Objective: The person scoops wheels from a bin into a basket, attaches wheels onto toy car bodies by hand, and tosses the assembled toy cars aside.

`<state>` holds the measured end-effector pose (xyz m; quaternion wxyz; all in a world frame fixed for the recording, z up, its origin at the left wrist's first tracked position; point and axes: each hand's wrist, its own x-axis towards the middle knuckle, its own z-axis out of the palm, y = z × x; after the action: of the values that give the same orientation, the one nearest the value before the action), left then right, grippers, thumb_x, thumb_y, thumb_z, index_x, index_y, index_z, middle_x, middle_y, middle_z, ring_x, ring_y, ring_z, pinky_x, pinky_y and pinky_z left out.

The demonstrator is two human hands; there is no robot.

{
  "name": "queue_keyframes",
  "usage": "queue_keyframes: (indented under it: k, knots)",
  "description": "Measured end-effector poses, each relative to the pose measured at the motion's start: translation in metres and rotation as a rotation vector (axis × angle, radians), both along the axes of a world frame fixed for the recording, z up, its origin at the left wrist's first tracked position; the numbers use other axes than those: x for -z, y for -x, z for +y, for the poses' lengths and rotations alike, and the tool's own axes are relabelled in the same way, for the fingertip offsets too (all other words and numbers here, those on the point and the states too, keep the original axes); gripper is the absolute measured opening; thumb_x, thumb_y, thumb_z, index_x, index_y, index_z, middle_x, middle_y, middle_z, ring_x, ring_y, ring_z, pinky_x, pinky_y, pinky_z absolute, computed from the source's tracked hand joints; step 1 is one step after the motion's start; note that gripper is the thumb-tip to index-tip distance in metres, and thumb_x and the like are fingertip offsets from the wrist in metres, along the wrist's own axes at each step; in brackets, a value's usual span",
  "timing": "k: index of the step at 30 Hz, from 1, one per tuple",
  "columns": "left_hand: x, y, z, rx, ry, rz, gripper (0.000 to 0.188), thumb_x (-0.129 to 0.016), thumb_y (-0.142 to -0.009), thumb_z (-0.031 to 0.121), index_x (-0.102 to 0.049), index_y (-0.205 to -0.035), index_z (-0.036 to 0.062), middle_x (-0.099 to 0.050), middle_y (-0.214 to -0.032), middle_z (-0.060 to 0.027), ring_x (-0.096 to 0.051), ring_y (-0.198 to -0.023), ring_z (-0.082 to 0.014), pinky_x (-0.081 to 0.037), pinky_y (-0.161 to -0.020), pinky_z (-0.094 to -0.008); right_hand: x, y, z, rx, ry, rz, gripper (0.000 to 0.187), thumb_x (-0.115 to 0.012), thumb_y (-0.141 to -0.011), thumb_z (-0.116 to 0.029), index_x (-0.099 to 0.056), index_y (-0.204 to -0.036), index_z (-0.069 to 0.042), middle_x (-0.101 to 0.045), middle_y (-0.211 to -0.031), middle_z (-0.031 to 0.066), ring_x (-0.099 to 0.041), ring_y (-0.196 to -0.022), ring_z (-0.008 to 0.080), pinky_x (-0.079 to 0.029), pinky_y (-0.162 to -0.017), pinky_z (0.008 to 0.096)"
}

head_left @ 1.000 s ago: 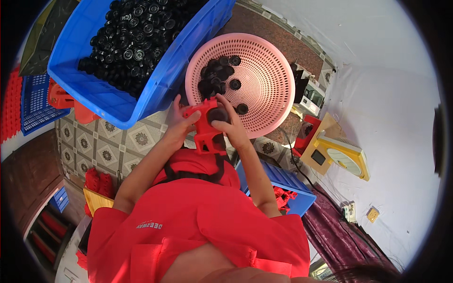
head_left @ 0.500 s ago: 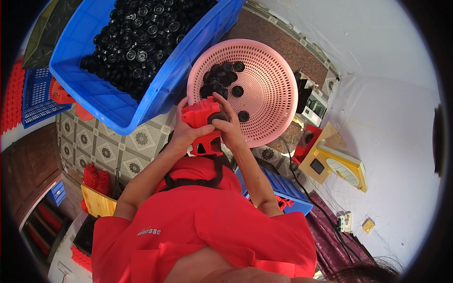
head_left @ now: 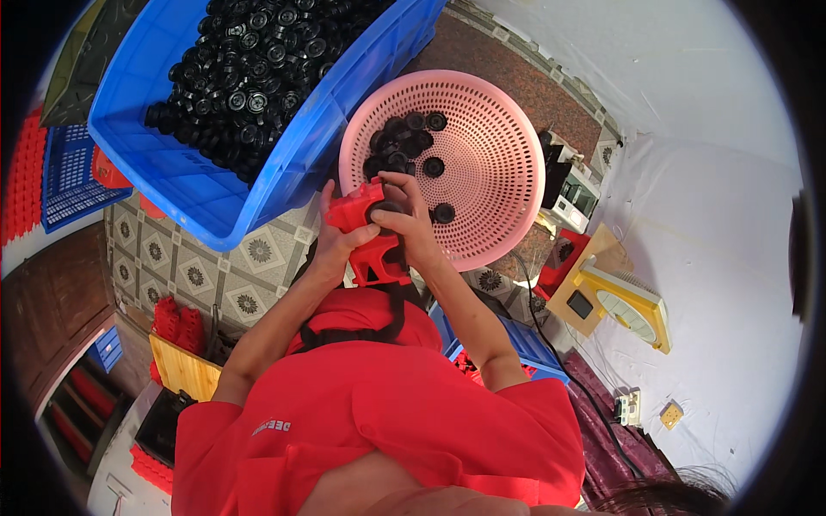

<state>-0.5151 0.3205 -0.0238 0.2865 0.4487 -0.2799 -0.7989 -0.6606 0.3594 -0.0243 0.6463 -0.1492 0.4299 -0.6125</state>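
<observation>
In front of my belly, my left hand (head_left: 330, 251) is wrapped round the left side of a red plastic toy vehicle body (head_left: 372, 258). My right hand (head_left: 415, 230) is closed on a black wheel (head_left: 385, 208) at the body's right side, thumb lying across it. Fingers partly cover the wheel, so I cannot tell whether it is fixed there. Just beyond my hands stands a round pink basket (head_left: 490, 185) with several black wheels (head_left: 397, 138) gathered at its left side and a few lying apart.
A big blue crate (head_left: 288, 163) heaped with black wheels (head_left: 258, 69) stands at the far left. To the right are a yellow-framed lamp-like device (head_left: 632, 310) and a dark cable (head_left: 551, 331). Another blue crate (head_left: 525, 344) holding red parts sits beside my right elbow.
The red body has turned slightly in my hands. My right hand has shifted a little to the left, and its thumb now lies over the wheel further up the body.
</observation>
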Motion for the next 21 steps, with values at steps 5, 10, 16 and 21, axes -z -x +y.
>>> queue_keyframes:
  k: [5, 10, 16, 21]
  knots:
    - [-0.006, 0.003, 0.004, -0.127, -0.029, 0.020, 0.118, -0.075, -0.072, 0.007, 0.014, -0.149, 0.0110, -0.046, -0.132, -0.0151, -0.051, -0.118, -0.0232, -0.042, -0.102, -0.0385, 0.002, -0.003, 0.004, -0.026, -0.040, 0.134, 0.078, -0.071, -0.079, -0.021, -0.030, -0.144, -0.008, -0.049, -0.127, 0.0161, -0.050, -0.116, 0.0240, -0.037, -0.101, 0.0342]
    - [-0.015, 0.005, -0.003, 0.026, 0.135, -0.012, 0.121, -0.076, -0.069, 0.002, 0.013, -0.150, 0.0189, -0.046, -0.130, -0.0113, -0.053, -0.117, -0.0234, -0.045, -0.099, -0.0388, 0.003, 0.018, 0.005, -0.133, 0.054, 0.012, 0.090, -0.075, -0.075, -0.025, -0.025, -0.149, -0.008, -0.046, -0.131, 0.0160, -0.045, -0.122, 0.0259, -0.033, -0.105, 0.0355]
    - [-0.011, 0.002, -0.007, 0.193, 0.361, -0.041, 0.121, -0.082, -0.066, 0.005, 0.006, -0.149, 0.0090, -0.048, -0.129, -0.0153, -0.056, -0.112, -0.0233, -0.047, -0.097, -0.0358, -0.001, 0.011, 0.013, -0.064, 0.116, 0.214, 0.080, -0.075, -0.070, -0.010, -0.036, -0.139, -0.003, -0.052, -0.126, 0.0115, -0.053, -0.116, 0.0227, -0.041, -0.101, 0.0346]
    - [0.008, 0.000, -0.010, 0.138, 0.284, -0.063, 0.116, -0.082, -0.066, 0.005, -0.001, -0.149, 0.0109, -0.049, -0.127, -0.0137, -0.056, -0.112, -0.0224, -0.048, -0.094, -0.0358, 0.015, 0.032, 0.003, -0.145, 0.048, 0.113, 0.072, -0.076, -0.074, -0.011, -0.042, -0.136, -0.001, -0.054, -0.124, 0.0089, -0.054, -0.113, 0.0210, -0.041, -0.100, 0.0336]
